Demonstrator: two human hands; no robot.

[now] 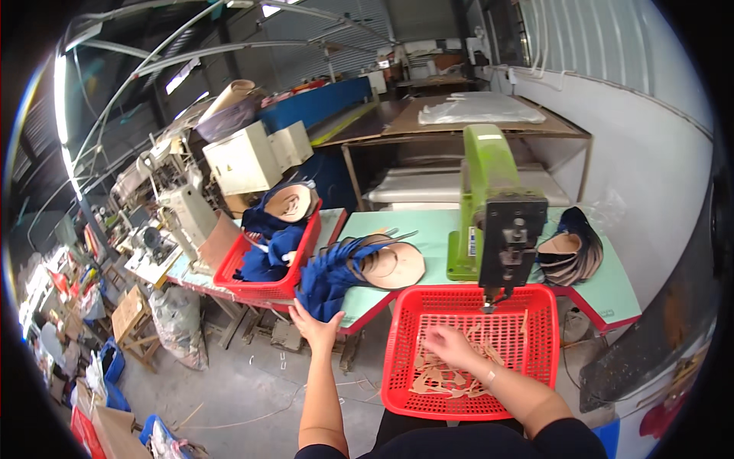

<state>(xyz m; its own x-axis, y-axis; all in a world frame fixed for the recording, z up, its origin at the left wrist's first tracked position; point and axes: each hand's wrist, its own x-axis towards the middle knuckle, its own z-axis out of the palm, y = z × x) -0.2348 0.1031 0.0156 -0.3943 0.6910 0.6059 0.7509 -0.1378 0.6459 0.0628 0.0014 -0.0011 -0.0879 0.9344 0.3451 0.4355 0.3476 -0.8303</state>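
Observation:
My left hand (313, 327), thumb and fingers apart, rests against the lower edge of a fanned bundle of blue fabric pieces (327, 279) at the table's front edge. Tan, rounded pieces (399, 266) lie at the bundle's right end, with dark strips along them. My right hand (451, 346) hovers over a red plastic basket (394, 367), its fingers curled in; anything between them is too small to make out. Thin tan scraps (440, 381) lie in this basket. Just beyond it stands a green press machine (489, 172) with a black head (511, 241).
A second red basket (264, 289) with blue and tan pieces stands left on the pale green table (443, 218). Dark, layered curved pieces (575, 249) lie right of the machine. A sewing machine (183, 214) and a filled sack (177, 325) are farther left.

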